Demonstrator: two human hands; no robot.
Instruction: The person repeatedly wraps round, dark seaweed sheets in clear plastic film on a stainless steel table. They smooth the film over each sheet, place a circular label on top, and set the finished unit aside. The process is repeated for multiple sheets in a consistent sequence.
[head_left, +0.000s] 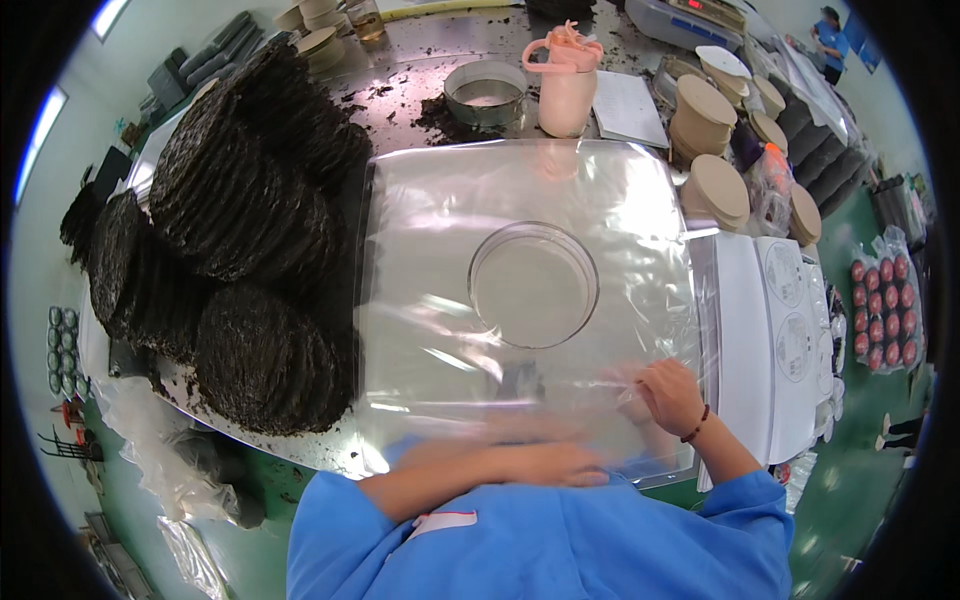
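Note:
Clear plastic film (420, 247) lies in a broad sheet or stack before me, and a round metal ring (471, 289) shows at its middle, apparently beneath the film. My right hand (670, 394), with a beaded bracelet at the wrist, is curled at the film's lower right part; whether it pinches the film cannot be made out. My left hand (559, 463) lies across in front of my body at the film's near edge, blurred, its fingers pointing right. Stacks of round, dark, dried seaweed sheets (262, 360) stand left of the film.
Behind the film are another metal ring (486, 94), a pink bottle (568, 97) and a paper notepad (628, 109). Beige disc stacks (714, 191) and printed white sheets (784, 337) line the right side. Plastic bags (172, 457) hang at the lower left. A distant person (830, 45) stands upper right.

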